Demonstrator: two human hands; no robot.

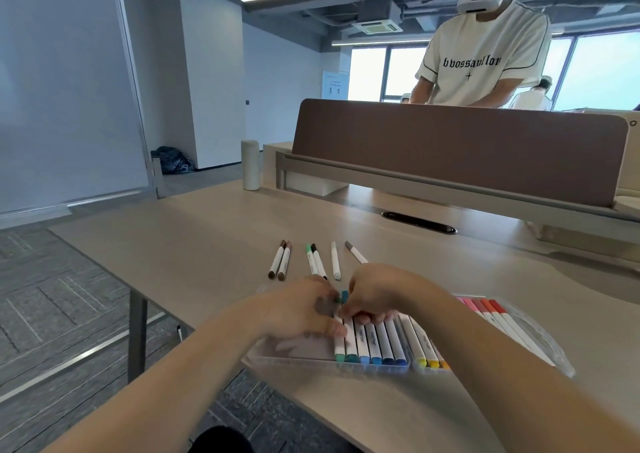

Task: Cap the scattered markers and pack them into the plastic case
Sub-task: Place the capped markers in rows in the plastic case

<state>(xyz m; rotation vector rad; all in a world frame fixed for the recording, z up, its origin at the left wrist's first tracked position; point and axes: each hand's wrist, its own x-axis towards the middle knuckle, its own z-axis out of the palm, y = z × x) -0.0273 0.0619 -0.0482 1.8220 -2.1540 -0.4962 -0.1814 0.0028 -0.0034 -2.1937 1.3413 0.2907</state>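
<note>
Tucking a teal marker (343, 297) into the plastic case (294, 357): both hands' grip pinches it, left hand (304, 308), right hand (375, 295). Next, fetch loose markers (313, 262) from the tabletop (207, 244).

Both hands (341, 305) over marker case (304, 357)

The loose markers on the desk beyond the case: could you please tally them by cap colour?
Brown-capped markers: 2
Green-capped marker: 1
Black-capped marker: 1
White-capped marker: 1
Grey-capped marker: 1, its near end hidden behind the right hand
Total: 6 loose on the desk, not counting those in the plastic case.
</note>
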